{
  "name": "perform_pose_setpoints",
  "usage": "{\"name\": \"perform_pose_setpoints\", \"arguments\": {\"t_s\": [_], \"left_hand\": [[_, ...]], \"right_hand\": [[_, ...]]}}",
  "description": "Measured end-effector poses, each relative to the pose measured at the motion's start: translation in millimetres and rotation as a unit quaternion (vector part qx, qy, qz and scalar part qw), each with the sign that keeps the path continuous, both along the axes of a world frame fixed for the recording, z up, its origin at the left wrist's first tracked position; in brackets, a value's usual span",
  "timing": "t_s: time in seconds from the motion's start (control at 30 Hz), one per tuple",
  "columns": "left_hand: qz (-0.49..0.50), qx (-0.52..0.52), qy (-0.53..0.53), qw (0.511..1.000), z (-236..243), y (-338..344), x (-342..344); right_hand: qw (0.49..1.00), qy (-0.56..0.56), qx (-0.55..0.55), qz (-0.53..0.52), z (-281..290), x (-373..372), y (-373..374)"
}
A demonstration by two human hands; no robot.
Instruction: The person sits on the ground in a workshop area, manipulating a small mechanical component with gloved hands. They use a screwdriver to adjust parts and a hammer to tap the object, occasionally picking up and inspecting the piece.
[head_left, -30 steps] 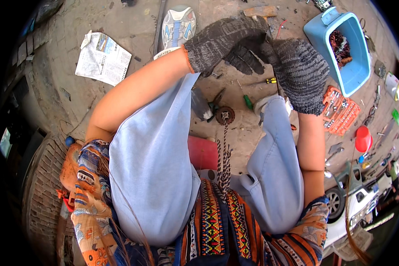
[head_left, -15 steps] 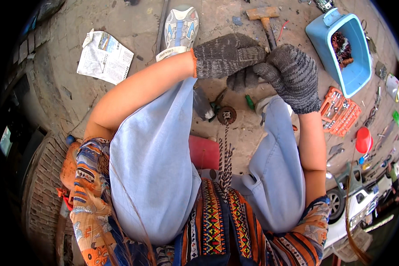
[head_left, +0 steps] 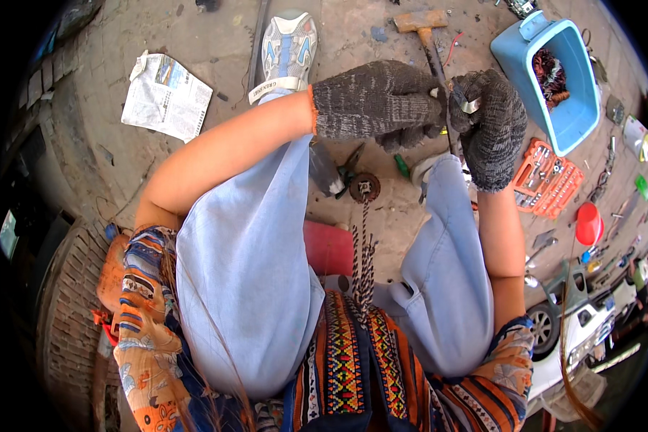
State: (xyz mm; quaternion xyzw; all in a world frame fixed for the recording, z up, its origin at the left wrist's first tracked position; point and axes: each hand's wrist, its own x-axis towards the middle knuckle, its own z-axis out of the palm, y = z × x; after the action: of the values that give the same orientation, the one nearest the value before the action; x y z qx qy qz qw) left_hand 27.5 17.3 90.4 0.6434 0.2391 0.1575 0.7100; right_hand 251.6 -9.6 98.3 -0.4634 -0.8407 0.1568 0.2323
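Note:
Both my hands wear dark grey knitted work gloves and are held above the ground beyond my knees. My right hand (head_left: 491, 129) is closed, with a small shiny metal piece (head_left: 471, 106) showing at its fingers. To its left, my left hand (head_left: 378, 101) has its fingers curled together, the tips pointing at the right hand; whatever they hold is hidden. A narrow gap parts the hands. Visible through that gap is the dark handle of a hammer (head_left: 419, 21), whose rusty head lies beyond them. Below the left hand sits a round gear-like part (head_left: 365, 187) on the ground.
A light blue bin (head_left: 520, 79) with dark red stringy material stands far right. Nearer are an orange socket set (head_left: 547, 180) and a red bowl (head_left: 590, 224). A printed paper sheet (head_left: 167, 97) lies left, a green-handled tool (head_left: 402, 165) between my knees. Loose tools litter the right side.
My hands were together and have moved apart. The right hand has turned, uncovering the shiny metal piece and more of the hammer handle. The view has shifted slightly.

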Motion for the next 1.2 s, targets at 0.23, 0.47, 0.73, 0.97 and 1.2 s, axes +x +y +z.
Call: {"name": "perform_pose_setpoints", "arguments": {"t_s": [0.23, 0.47, 0.73, 0.97, 1.2], "left_hand": [[0.182, 0.169, 0.068, 0.966, -10.1, -6.1, 3.7], [0.047, -0.025, 0.034, 0.998, -11.5, -1.9, -16.7], [0.17, 0.094, -0.044, 0.98, -16.0, -8.0, -8.7], [0.084, 0.398, 0.075, 0.911, -26.7, -5.3, -10.0], [0.149, 0.272, -0.01, 0.951, -21.3, -8.5, -0.8]], "right_hand": [[0.929, 0.257, -0.24, -0.116, 10.5, -8.5, -5.0], [0.989, -0.121, -0.043, 0.069, 38.8, -19.8, 16.0], [0.98, -0.16, 0.021, 0.121, 34.8, -23.0, 12.2], [0.978, -0.188, -0.005, 0.095, 28.4, -23.4, 9.9], [0.993, -0.112, 0.005, 0.042, 22.2, -29.8, 10.4]]}}
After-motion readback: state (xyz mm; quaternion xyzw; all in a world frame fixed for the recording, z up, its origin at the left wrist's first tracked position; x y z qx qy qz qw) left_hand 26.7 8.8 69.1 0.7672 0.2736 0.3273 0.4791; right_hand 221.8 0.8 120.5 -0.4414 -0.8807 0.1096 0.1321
